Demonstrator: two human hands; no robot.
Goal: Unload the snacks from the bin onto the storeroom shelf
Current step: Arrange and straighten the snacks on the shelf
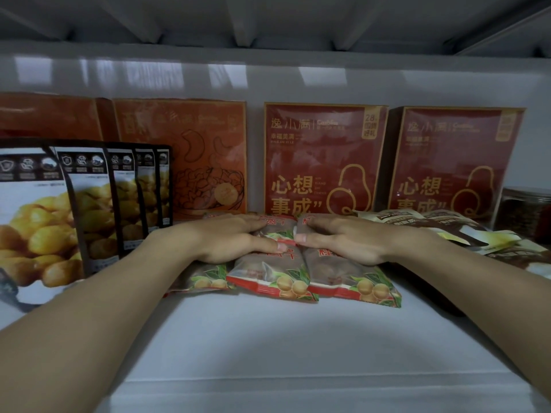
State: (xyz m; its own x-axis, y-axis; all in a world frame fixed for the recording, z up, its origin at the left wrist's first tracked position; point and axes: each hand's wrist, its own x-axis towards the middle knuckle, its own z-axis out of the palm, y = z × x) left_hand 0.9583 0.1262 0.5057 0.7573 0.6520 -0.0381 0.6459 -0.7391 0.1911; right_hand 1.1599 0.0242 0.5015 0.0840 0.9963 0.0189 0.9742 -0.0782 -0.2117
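While the left hand (235, 238) and right hand (343, 238) rest on the red snack packs (298, 281), their fingers (250, 223) lie flat, maybe pressing down. The packs lie midway along the shelf (268, 338), near its back edge.

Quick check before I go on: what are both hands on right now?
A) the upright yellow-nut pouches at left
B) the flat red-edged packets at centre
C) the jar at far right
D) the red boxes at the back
B: the left hand and right hand both rest, fingers fairly straight, on the red-edged packets lying flat on the shelf.
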